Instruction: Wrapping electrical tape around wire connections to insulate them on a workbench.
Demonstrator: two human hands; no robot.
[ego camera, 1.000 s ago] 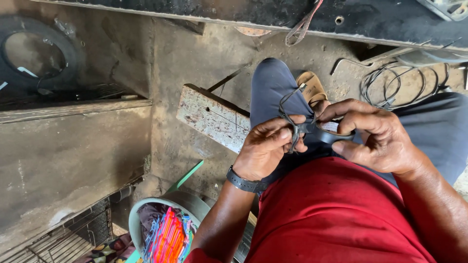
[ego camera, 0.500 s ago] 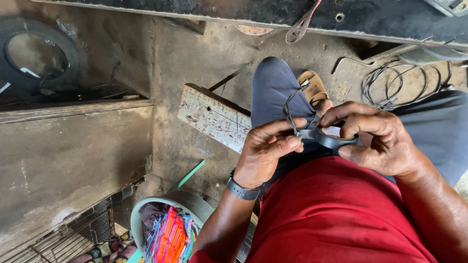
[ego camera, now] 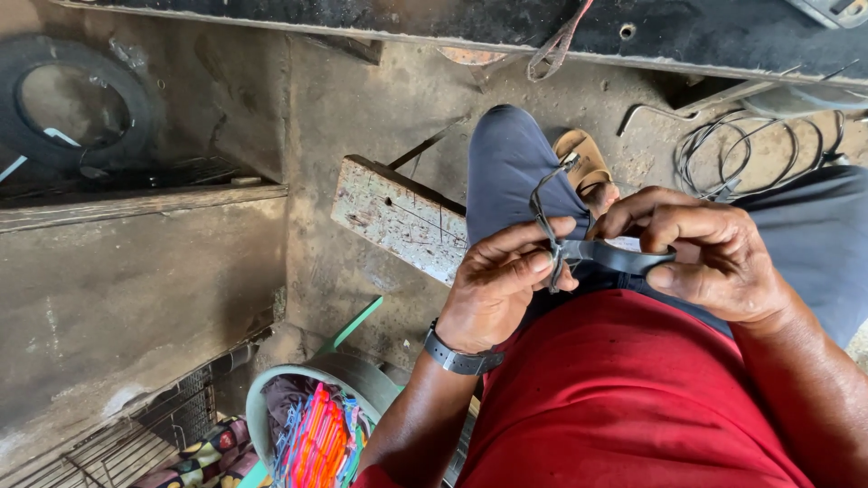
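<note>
A thin dark wire (ego camera: 542, 203) and a dark grey curved strip (ego camera: 624, 259) sit right of centre in the frame, above the lap. The wire bends in a loop that rises toward the upper middle and meets the strip at its left end. The strip lies nearly level, slightly bowed, pinched between the left hand (ego camera: 497, 285) and the right hand (ego camera: 714, 258).

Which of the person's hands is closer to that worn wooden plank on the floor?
Left. The left hand pinches a thin wire right beside the wooden plank. The right hand grips a dark strap further away, on the far side of the knee.
</note>
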